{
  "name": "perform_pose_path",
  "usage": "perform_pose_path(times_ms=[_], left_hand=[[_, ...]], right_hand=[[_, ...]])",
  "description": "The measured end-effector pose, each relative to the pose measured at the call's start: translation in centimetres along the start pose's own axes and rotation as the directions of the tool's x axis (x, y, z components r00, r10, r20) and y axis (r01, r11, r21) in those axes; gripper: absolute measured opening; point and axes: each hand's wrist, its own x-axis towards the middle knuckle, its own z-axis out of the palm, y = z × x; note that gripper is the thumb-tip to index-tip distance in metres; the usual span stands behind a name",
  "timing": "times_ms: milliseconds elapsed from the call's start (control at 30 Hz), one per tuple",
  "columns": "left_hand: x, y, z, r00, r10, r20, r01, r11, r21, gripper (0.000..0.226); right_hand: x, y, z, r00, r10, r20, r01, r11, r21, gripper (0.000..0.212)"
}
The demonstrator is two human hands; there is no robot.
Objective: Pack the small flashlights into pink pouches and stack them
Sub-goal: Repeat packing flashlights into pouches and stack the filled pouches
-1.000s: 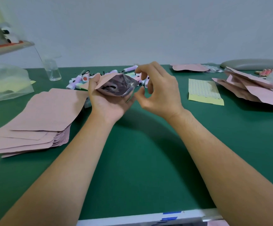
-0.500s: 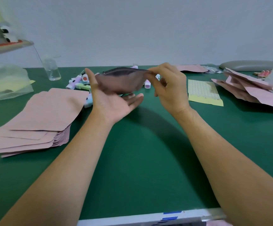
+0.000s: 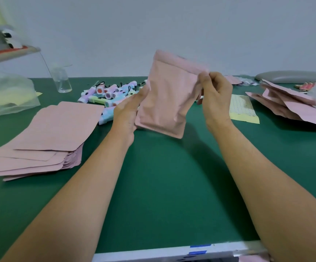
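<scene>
A bulging pink pouch [image 3: 167, 95] stands upright in the air above the green table, between my hands. My left hand [image 3: 129, 110] grips its lower left edge. My right hand [image 3: 213, 91] pinches its upper right corner by the top strip. Behind the pouch lies a heap of small pastel flashlights [image 3: 109, 92] with black loops. A stack of flat empty pink pouches [image 3: 45, 137] lies at the left. Filled pink pouches [image 3: 289, 104] are piled at the right edge.
A clear plastic bottle [image 3: 61, 80] stands at the back left, beside a clear bag [image 3: 6, 95] under a shelf. A yellow dotted sheet [image 3: 242, 108] lies right of my right hand. A grey pad [image 3: 289, 77] sits at the back right. The table's white front edge [image 3: 172, 252] carries blue tape.
The pouch went from lying open-mouthed and flat across my left palm to standing upright. My right hand moved up to its top corner and my left hand slid to its lower edge.
</scene>
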Motion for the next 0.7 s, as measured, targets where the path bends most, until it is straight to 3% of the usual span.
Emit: perform_pose_path(times_ms=[233, 433, 600, 700], left_hand=[[0.6, -0.6, -0.4, 0.999, -0.053, -0.008, 0.053, 0.996, 0.077, 0.061], [0.8, -0.6, -0.8, 0.993, -0.081, -0.088, 0.088, 0.993, 0.077, 0.033], [0.6, -0.5, -0.7, 0.99, -0.111, -0.084, 0.119, 0.989, 0.091, 0.031], [0.5, -0.5, -0.4, 0.994, -0.087, -0.073, 0.096, 0.987, 0.13, 0.007]], right_hand=[[-0.4, 2.5, -0.3, 0.936, 0.253, 0.247, -0.207, 0.958, -0.198, 0.022], [-0.4, 2.8, -0.1, 0.895, 0.293, 0.336, -0.229, 0.949, -0.217, 0.024], [-0.5, 3.0, -0.2, 0.854, 0.365, 0.372, -0.336, 0.931, -0.143, 0.021], [-0.5, 3.4, -0.2, 0.819, 0.354, 0.453, -0.316, 0.935, -0.159, 0.022]])
